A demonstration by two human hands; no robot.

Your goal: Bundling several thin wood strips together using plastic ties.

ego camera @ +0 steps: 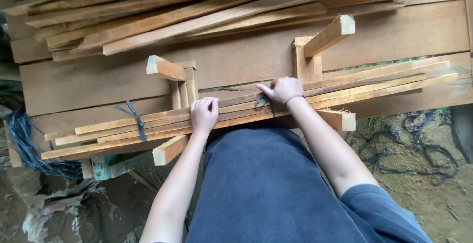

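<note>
A bundle of thin wooden slats (374, 83) lies across two wooden cradle blocks on a plank bench, running from lower left to upper right. A dark blue cord (134, 117) is tied round the bundle near its left end. My left hand (203, 115) presses down on top of the slats at the middle, fingers curled. My right hand (282, 90) rests on the bundle a little to the right and pinches a second dark blue cord (262, 101) that wraps the slats there.
A loose heap of longer slats (187, 11) lies across the back of the bench (394, 36). Upright wooden posts (308, 61) (183, 83) flank the bundle. A hank of dark cords (22, 144) hangs at the left. More cords lie on the dirt ground (419, 154) at right.
</note>
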